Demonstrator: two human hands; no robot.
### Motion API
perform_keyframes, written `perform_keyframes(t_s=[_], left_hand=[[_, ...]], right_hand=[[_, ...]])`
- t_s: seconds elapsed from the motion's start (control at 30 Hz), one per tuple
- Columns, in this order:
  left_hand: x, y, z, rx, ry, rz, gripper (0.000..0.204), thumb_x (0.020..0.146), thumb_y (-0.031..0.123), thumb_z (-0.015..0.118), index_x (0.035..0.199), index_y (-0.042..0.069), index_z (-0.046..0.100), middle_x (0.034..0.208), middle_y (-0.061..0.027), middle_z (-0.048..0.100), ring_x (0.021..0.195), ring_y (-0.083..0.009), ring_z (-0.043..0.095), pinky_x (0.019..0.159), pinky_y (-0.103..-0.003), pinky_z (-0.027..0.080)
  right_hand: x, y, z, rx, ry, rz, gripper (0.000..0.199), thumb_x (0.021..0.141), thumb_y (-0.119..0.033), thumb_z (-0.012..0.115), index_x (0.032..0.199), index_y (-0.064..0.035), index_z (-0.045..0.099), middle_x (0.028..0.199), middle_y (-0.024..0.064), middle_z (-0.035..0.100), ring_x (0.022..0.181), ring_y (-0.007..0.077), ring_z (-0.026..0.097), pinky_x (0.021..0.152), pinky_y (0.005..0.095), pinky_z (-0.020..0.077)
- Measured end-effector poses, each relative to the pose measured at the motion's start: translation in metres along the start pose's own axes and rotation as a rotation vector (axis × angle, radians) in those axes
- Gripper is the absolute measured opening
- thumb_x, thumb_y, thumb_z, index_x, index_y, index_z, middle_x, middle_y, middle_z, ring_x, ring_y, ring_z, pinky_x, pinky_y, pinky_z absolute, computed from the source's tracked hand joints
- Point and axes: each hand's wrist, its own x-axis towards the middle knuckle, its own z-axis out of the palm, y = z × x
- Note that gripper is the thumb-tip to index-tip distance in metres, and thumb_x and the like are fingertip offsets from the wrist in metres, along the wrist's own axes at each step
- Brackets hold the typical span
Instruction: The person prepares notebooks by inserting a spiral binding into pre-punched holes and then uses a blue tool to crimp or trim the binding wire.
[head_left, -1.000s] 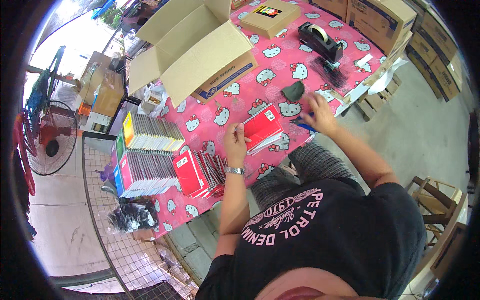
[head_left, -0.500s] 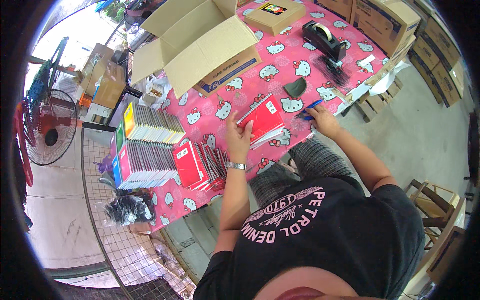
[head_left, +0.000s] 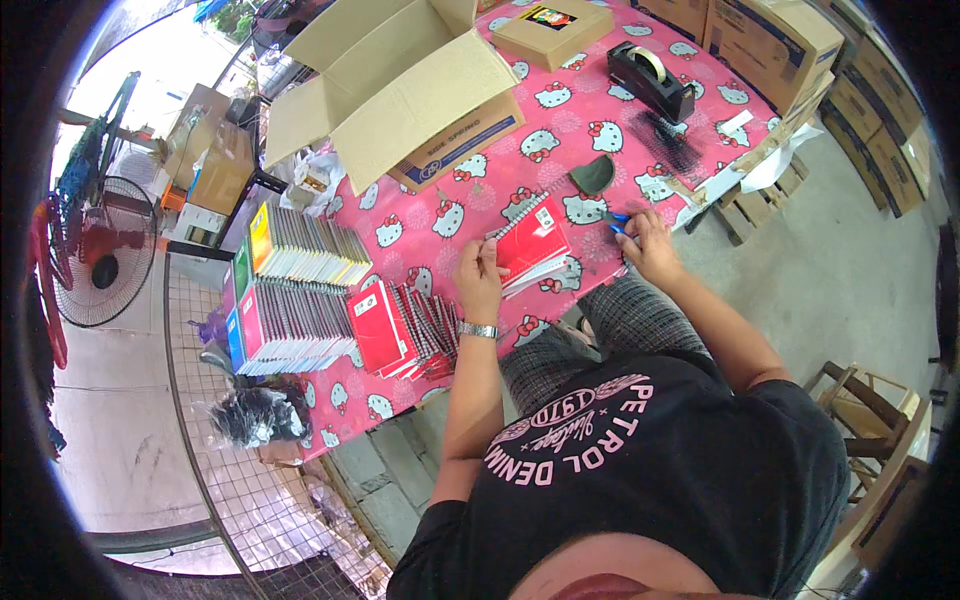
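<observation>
Several red spiral notebooks (head_left: 533, 243) lie stacked at a slant near the table's front edge. My left hand (head_left: 481, 274), with a metal-banded watch on its wrist, has bent fingers pinching the stack's left edge. At the right of the stack, my right hand (head_left: 650, 246) is closed round a small blue-handled tool (head_left: 619, 222); most of it is hidden by the fingers, so its kind does not show. More red spiral notebooks (head_left: 385, 332) lean in a fanned row left of my left wrist. Beyond the stack sits a dark green curved piece (head_left: 593, 175).
Tall rows of coloured spiral notebooks (head_left: 300, 290) stand at the table's left. An open carton (head_left: 430, 120), a smaller closed box (head_left: 552, 32) and a black tape dispenser (head_left: 650, 82) occupy the far side. Stacked cartons (head_left: 770, 50) border the right; a fan (head_left: 103, 255) stands left.
My right hand has turned the blue-handled tool, and less of it shows. My left hand's fingers have drawn back to the stack's left edge, off the top cover.
</observation>
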Motion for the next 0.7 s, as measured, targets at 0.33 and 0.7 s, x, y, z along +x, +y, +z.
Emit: perform_keyframes(t_s=[0.33,0.7], left_hand=[[-0.001,-0.003,-0.003,-0.056,-0.026,-0.057,0.028,0.094,0.018,0.063,0.112,-0.001,0.055,0.088,-0.0093,0.063,0.070,-0.0140,0.065,0.051,-0.026,0.056],[-0.007,-0.002,0.002,-0.149,-0.039,0.008,0.019,0.091,-0.008,0.050,0.108,0.001,0.055,0.091,-0.0054,0.060,0.074,-0.0113,0.062,0.060,-0.026,0.057]], right_hand=[[-0.005,-0.105,-0.014,1.309,-0.266,0.212,0.011,0.096,-0.017,0.056,0.097,-0.0059,0.053,0.085,-0.0016,0.054,0.079,0.0109,0.055,0.071,0.0286,0.0458],[0.016,-0.149,-0.014,0.372,-0.039,-0.409,0.046,0.071,-0.018,0.077,0.112,-0.0030,0.062,0.105,0.0166,0.059,0.097,0.0346,0.059,0.082,0.0426,0.0492]])
